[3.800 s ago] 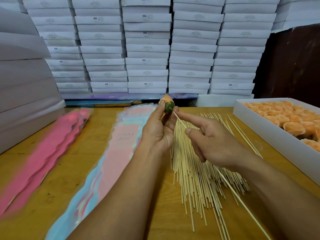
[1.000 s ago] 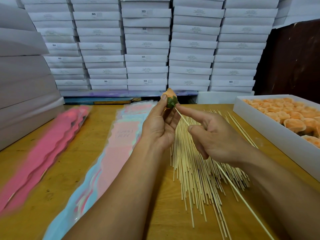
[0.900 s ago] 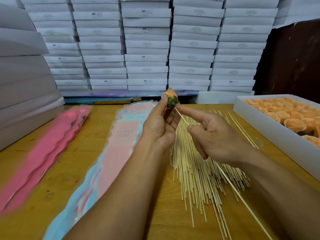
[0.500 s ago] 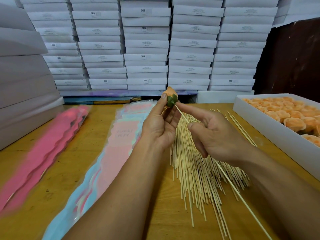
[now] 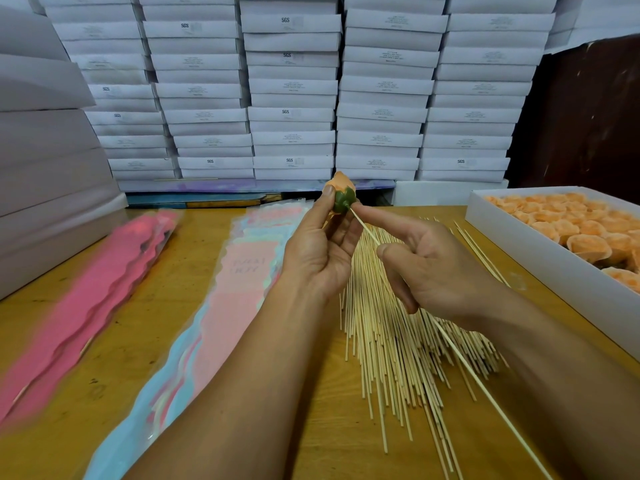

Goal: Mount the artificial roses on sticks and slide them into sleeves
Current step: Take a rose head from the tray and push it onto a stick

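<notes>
— Orange petals over a green base: the rose point(image 5: 341, 194) sits pinched in the left hand point(image 5: 320, 251), thumb on one side of the base and fingers behind it, raised above the far middle of the bench point(image 5: 166, 327).

— And the other grip?

— The right hand point(image 5: 429, 271) is curled round a single stick point(image 5: 485, 396), its forefinger stretched along it up to the green base. The stick's tip meets the base; how deep it has gone, I cannot tell.

— Anything different from a moment ago?

— Hardly. Over the last seconds both hands have kept their hold and the tip has stayed at the base, the forefinger closing right up to it. I'd judge the seating is nearly done and the sleeve comes next.

— Where are the sleeves?

— Two piles lie to the left: a pink and pale blue sleeve pile point(image 5: 221, 306) just beside the left forearm, and a pink sleeve pile point(image 5: 90, 299) further left. The loose sticks point(image 5: 391, 334) are fanned under the hands.

— And around that?

— A white tray of roses point(image 5: 540, 251) stands at the right edge of the yellow wooden bench. Stacked white boxes point(image 5: 292, 88) form a wall behind it, with more at the left.
</notes>
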The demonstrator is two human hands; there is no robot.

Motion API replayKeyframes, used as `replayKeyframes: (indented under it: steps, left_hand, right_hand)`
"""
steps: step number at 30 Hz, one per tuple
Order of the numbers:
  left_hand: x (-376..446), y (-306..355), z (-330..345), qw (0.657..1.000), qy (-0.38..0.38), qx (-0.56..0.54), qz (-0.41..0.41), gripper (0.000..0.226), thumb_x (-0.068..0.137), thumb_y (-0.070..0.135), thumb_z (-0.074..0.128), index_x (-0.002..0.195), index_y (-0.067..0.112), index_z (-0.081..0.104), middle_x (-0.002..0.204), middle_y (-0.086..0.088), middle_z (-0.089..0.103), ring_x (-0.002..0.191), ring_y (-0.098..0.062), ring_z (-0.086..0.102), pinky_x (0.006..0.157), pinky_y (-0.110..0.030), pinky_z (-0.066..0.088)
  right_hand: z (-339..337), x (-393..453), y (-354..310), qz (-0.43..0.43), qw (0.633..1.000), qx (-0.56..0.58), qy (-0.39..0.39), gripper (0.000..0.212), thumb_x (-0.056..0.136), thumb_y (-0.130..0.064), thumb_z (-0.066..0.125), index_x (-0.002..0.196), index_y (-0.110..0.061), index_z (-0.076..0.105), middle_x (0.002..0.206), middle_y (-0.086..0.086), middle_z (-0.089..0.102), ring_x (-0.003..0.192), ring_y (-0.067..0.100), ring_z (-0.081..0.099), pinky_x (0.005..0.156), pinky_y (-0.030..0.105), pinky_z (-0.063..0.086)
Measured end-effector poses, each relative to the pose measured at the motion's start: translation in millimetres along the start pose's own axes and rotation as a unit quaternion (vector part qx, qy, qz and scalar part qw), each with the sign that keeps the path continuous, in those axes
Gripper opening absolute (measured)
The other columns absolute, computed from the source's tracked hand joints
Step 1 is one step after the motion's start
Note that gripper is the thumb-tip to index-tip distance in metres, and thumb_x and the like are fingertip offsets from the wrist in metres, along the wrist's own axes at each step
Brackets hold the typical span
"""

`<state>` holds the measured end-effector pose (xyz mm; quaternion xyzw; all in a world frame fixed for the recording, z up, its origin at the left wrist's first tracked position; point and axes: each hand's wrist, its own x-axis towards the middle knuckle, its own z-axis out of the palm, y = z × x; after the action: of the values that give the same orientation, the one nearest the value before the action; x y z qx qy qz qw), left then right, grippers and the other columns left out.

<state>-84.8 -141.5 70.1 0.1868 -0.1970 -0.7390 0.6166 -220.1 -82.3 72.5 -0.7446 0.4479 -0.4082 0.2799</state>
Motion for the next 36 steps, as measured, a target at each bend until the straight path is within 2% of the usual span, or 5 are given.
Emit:
replayKeyframes:
  steps: [10,15,23,28,36]
  left_hand:
    - [0.8,-0.5,-1.6,1.000,-0.006,-0.016,-0.008,0.009,0.092,0.012,0.068,0.092,0.003,0.066,0.091,-0.015,0.070,0.070,-0.015,0.070,0.059,-0.023,0.059]
    - [0.2,-0.7,-1.2,1.000,-0.005,-0.015,-0.007,0.011,0.091,0.012,0.068,0.096,0.002,0.066,0.090,-0.015,0.070,0.069,-0.015,0.071,0.059,-0.023,0.059]
    - [0.7,-0.4,-1.4,1.000,0.002,-0.009,-0.005,0.010,0.091,0.011,0.069,0.094,0.003,0.066,0.083,-0.013,0.071,0.067,-0.016,0.071,0.056,-0.024,0.058]
    - [0.8,-0.8,-2.2,1.000,0.003,-0.005,-0.004,0.010,0.091,0.011,0.069,0.094,0.002,0.066,0.083,-0.014,0.071,0.068,-0.016,0.071,0.056,-0.024,0.058]
    - [-0.5,-0.7,-1.8,0.999,-0.003,-0.034,-0.018,0.011,0.091,0.011,0.069,0.089,0.002,0.065,0.084,-0.014,0.071,0.066,-0.015,0.071,0.055,-0.022,0.057]
  right_hand:
    - [-1.6,-0.1,0.9,0.001,1.000,0.003,0.001,0.060,0.100,-0.005,0.042,0.150,-0.038,0.043,0.040,0.001,0.052,0.035,0.010,0.043,0.048,0.026,0.047]
    - [-0.7,-0.7,-1.8,0.003,1.000,-0.008,0.003,0.060,0.100,-0.005,0.041,0.150,-0.040,0.042,0.041,0.002,0.053,0.036,0.010,0.045,0.052,0.038,0.050]
    - [-1.3,0.3,-0.4,0.014,1.000,0.000,0.003,0.060,0.100,-0.007,0.042,0.148,-0.043,0.044,0.040,0.002,0.051,0.037,0.011,0.043,0.052,0.033,0.047]
    - [-1.6,0.9,0.3,0.021,1.000,0.002,-0.002,0.060,0.099,-0.008,0.044,0.145,-0.046,0.045,0.041,0.001,0.051,0.038,0.014,0.042,0.057,0.050,0.051]
    - [-1.2,-0.8,-1.6,0.008,1.000,0.016,0.000,0.060,0.100,-0.007,0.043,0.144,-0.047,0.047,0.041,0.000,0.050,0.037,0.012,0.042,0.060,0.052,0.051]
